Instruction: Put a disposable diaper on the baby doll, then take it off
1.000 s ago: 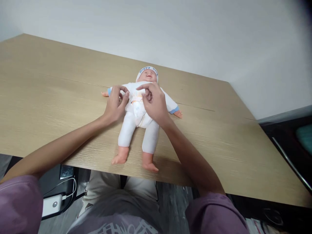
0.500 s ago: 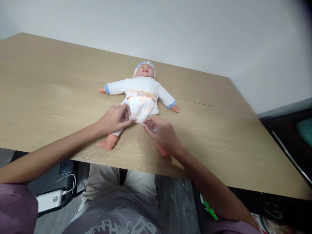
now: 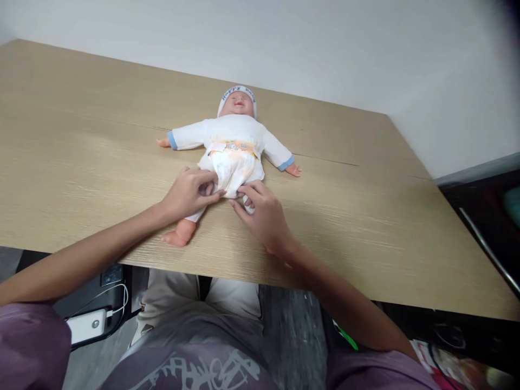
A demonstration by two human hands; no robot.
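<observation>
Doll (image 3: 233,142) face-up on bench (image 3: 365,216). Left hand (image 3: 190,192), right hand (image 3: 262,214) both pinching diaper (image 3: 233,170) bottom edge; doll's thighs and one foot hidden beneath hands.

The tabletop (image 3: 365,216) was pale wood-grain laminate with a matt finish. The doll (image 3: 233,146) had smooth, slightly glossy plastic skin, soft white cloth clothes and a papery, crinkled diaper (image 3: 233,168). The wall (image 3: 325,49) behind looked matt and smooth.
</observation>
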